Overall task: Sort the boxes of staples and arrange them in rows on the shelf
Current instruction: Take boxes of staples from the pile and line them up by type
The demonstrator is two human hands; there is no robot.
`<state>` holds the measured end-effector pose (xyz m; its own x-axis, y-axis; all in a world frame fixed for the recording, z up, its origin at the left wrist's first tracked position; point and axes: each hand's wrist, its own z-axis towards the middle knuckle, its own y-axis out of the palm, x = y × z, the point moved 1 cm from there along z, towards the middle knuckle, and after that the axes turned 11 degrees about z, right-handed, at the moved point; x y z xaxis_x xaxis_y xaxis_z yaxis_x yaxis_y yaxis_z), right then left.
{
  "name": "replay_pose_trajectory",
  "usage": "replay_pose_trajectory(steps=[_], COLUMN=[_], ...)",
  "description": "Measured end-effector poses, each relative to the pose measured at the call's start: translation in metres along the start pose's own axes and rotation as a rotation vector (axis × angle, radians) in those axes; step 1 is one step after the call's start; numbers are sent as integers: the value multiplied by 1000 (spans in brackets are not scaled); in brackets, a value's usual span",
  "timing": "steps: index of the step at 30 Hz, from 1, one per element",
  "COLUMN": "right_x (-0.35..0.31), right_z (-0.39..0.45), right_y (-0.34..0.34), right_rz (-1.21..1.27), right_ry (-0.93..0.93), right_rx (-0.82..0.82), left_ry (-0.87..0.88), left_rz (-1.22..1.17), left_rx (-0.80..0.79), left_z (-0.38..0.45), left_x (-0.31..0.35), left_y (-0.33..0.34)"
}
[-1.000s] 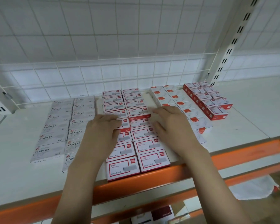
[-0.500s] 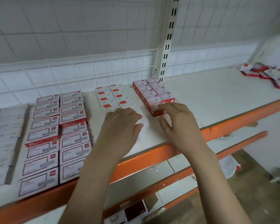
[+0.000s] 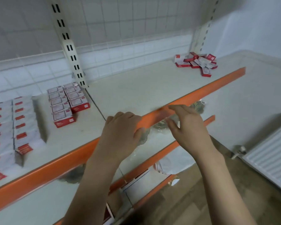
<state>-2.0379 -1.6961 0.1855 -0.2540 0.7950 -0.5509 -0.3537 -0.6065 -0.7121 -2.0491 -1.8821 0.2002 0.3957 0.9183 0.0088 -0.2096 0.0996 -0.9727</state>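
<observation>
While both hands [image 3: 154, 125] hover apart, empty, loose boxes [image 3: 197, 63] heaped far right, radiator [image 3: 272, 161] beside

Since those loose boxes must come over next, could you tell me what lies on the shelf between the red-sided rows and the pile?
The head view shows bare shelf between the red-sided rows and the loose pile.

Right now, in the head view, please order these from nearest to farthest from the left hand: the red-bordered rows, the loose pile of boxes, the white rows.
From the left hand:
1. Red-bordered rows, to its left, further back.
2. White rows, far left.
3. Loose pile of boxes, far right, by the wall.
</observation>
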Motion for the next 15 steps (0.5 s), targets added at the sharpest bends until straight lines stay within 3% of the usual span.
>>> replay_pose_trajectory(steps=[15], right_x=[113], right_z=[76], right_y=[-29], right_rz=[-64], right_ry=[168], right_rx=[59], left_ry=[100], left_rz=[-100], left_rx=[-26], left_z=[150], left_x=[49], left_y=[37])
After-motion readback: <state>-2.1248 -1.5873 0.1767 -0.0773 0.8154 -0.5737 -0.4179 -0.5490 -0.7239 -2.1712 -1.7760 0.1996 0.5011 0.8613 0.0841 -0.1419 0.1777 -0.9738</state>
